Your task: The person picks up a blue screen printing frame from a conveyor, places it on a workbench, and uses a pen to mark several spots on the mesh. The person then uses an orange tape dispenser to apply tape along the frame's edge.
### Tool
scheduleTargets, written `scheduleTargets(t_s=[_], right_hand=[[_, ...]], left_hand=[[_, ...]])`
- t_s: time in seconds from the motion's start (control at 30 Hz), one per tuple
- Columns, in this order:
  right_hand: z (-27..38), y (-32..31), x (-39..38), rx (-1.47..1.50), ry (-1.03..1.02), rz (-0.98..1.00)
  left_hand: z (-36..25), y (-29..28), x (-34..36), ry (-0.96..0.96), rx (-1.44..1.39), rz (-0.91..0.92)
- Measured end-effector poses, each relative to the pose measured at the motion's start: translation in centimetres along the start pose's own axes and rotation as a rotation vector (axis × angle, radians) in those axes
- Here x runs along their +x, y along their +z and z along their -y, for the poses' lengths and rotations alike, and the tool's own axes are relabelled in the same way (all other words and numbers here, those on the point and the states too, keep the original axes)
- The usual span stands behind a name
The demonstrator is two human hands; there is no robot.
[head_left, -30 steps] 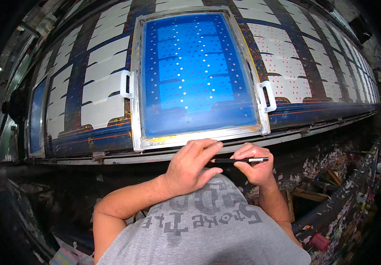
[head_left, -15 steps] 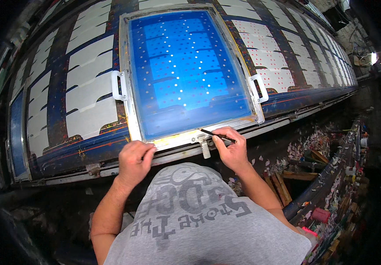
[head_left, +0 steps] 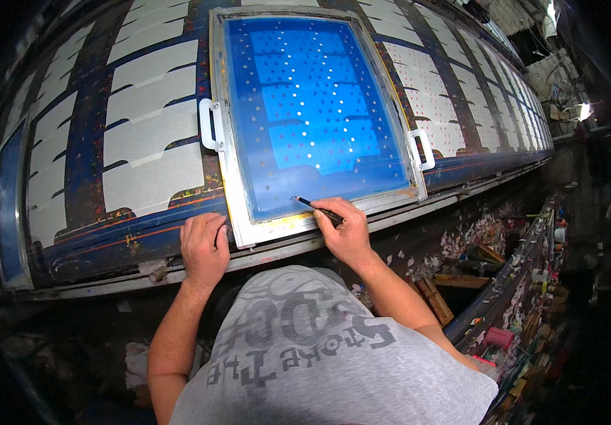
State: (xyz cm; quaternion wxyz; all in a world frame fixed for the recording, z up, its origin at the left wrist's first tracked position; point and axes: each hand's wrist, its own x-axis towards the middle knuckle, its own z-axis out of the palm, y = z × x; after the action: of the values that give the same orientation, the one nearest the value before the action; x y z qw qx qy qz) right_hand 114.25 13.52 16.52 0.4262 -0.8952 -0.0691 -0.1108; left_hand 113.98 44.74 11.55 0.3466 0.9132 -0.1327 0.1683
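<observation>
A printing screen with a pale metal frame and blue mesh dotted with small light holes lies on the long printing table. White handles sit on its left and right sides. My right hand holds a thin black pen whose tip touches the near edge of the blue mesh. My left hand rests flat on the table edge, its fingers by the frame's near left corner.
White cloth pieces lie in rows on the dark blue table on both sides of the screen. Another blue screen lies at the far left. A cluttered shelf with pots and scraps runs along the lower right.
My left hand has left the pen and settled flat on the table edge. My right hand has carried the pen forward onto the mesh. The view has shifted slightly.
</observation>
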Motion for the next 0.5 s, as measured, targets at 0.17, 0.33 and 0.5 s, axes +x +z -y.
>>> scheduleTargets(t_s=[0.17, 0.33, 0.5], right_hand=[[-0.3, 1.0, 1.2, -0.006, 0.021, 0.001], [-0.4, 1.8, 2.9, 0.046, -0.025, 0.015], [-0.9, 3.1, 4.2, 0.043, -0.111, 0.044]], left_hand=[[0.9, 0.3, -0.4, -0.032, -0.009, -0.024], [0.7, 0.6, 0.2, -0.056, 0.005, -0.009], [0.3, 0.7, 0.3, -0.067, 0.084, 0.045]])
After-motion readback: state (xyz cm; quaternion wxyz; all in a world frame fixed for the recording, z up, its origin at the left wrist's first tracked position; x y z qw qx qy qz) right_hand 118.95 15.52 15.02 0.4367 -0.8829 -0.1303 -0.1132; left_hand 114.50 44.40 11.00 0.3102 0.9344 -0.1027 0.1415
